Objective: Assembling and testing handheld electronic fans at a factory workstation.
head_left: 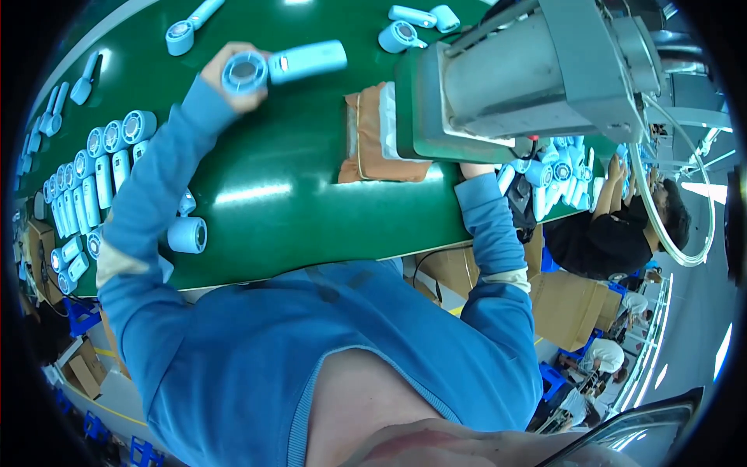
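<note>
My left hand (216,74) is stretched out over the far left part of the green table (311,210). It is closed round the round head of a light blue handheld fan (307,61), whose handle points right. My right hand (475,169) reaches under the right side of a grey bench machine (506,78). Only a bit of it near the cuff shows; the machine hides its fingers. To the left of the machine's green block lies a brown cloth-wrapped pad (372,136) with a white piece against it.
Several light blue fans (95,183) stand in rows at the left. More lie along the far edge, and a heap of fans (556,175) sits right of the machine. A hose (654,210) hangs at the right. A co-worker in black (599,241) sits beyond, near cardboard boxes (572,307).
</note>
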### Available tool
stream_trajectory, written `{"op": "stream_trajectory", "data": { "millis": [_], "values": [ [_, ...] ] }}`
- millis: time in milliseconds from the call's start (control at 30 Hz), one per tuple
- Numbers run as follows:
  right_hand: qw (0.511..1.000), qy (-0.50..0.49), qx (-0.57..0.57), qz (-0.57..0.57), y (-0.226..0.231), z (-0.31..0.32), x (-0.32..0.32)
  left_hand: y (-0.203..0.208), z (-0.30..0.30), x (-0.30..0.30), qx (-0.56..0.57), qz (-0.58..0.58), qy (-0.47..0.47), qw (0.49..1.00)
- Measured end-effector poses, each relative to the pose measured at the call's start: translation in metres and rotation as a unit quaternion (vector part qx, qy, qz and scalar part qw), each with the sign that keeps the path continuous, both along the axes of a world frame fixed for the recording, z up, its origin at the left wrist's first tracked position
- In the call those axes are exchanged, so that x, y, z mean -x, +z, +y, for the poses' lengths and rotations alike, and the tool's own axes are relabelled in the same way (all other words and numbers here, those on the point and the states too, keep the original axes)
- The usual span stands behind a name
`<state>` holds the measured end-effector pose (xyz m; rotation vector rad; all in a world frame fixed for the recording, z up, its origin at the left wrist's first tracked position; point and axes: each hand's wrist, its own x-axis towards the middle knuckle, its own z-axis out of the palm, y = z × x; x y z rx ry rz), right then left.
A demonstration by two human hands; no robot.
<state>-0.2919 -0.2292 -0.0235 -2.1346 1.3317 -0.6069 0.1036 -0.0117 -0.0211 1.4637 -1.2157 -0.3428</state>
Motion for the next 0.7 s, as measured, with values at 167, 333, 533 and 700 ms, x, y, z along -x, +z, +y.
{"op": "stream_trajectory", "data": {
  "millis": [167,333,533,700],
  "values": [
    [0.981,0.017,-0.040,-0.189,-0.002,-0.002,-0.003,0.011,0.026,0.078,-0.013,0.080,-0.162,0.983],
    [0.948,0.022,-0.098,-0.303,-0.013,-0.003,0.001,0.006,0.001,0.102,-0.014,-0.005,-0.154,0.988],
    [0.878,-0.010,-0.234,-0.417,-0.030,-0.026,-0.008,-0.003,-0.013,0.106,-0.013,-0.009,-0.166,0.986],
    [0.793,-0.032,-0.340,-0.505,-0.032,-0.016,0.010,-0.009,-0.019,0.104,0.009,0.043,-0.247,0.968]
  ]
}}
